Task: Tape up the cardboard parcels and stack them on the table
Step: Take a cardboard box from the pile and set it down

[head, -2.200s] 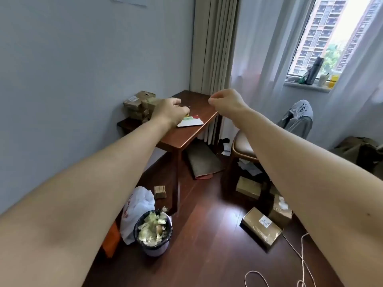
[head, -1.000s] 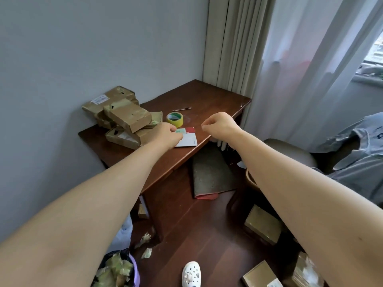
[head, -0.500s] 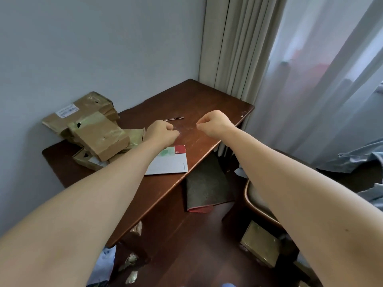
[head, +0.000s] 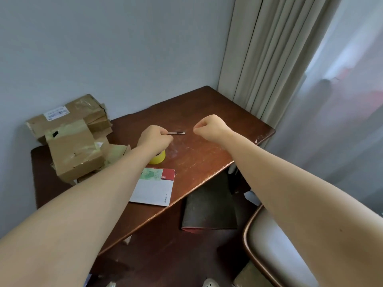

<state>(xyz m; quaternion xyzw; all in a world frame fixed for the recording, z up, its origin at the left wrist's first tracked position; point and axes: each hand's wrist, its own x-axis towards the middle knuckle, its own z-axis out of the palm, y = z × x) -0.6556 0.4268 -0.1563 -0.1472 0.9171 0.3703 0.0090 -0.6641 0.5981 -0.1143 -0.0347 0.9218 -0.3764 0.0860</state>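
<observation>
The surface (head: 207, 154) is dark brown wood, smooth and shiny, with thin scratches and a chipped corner at 3 o'clock. A small thin stick-shaped tool (head: 177, 132), dark and silver, lies flat in the middle. A round yellow tape roll (head: 159, 160) peeks out from under the left wrist. At 6 o'clock lies a flat card envelope (head: 154, 188), white with a red and green strip on top. Stiff beige curtains (head: 259, 59) hang in straight folds at 1 o'clock, with soft see-through ones just beside them. A chair (head: 277, 245) with a round brown rim and a pale seat stands at 5 o'clock.

The cardboard parcels (head: 72, 150) sit in a messy pile at 9 o'clock on the surface, against the grey wall. They are brown boxes, dented and wrinkled, with shiny tape stuck across them. The back one has a white label.

The left hand (head: 155, 139) is curled into a fist just beside the thin tool. The right hand (head: 209, 129) is curled into a fist too, at 2 o'clock from the left one. I can see nothing in either hand.
</observation>
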